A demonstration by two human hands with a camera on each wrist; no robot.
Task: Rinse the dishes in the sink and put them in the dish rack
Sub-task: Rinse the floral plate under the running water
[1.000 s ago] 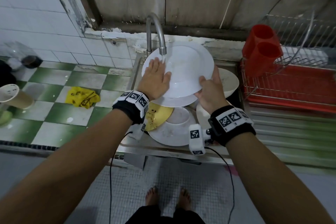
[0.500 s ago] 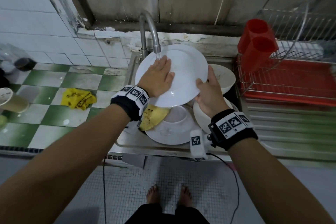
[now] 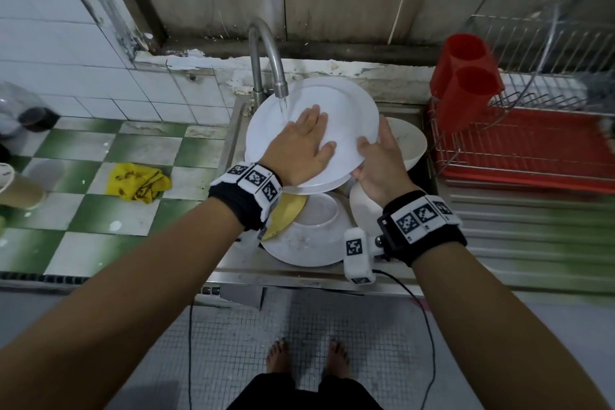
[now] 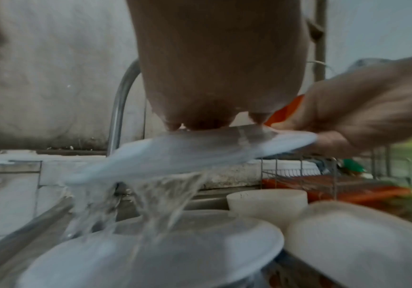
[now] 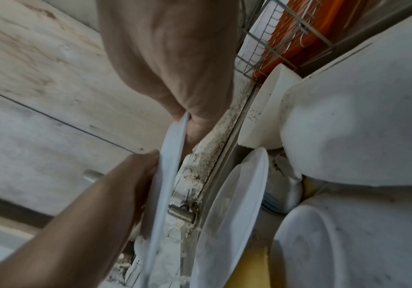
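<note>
- My right hand (image 3: 379, 166) pinched the plate's (image 3: 346, 110) right edge, thumb on top, holding it over the sink (image 3: 233, 130) under the tap (image 3: 266, 56).
- My left hand (image 3: 299, 150) lay flat on it, fingers straight.
- The dish rack (image 3: 532, 150) stood at the sink's right edge.

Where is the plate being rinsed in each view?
Head: white plate at centre, under the faucet.
Left wrist: seen edge-on, tilted, mid-frame, water running off.
Right wrist: thin edge-on sliver at lower centre.
Shared landmark: the red dish rack.
</note>
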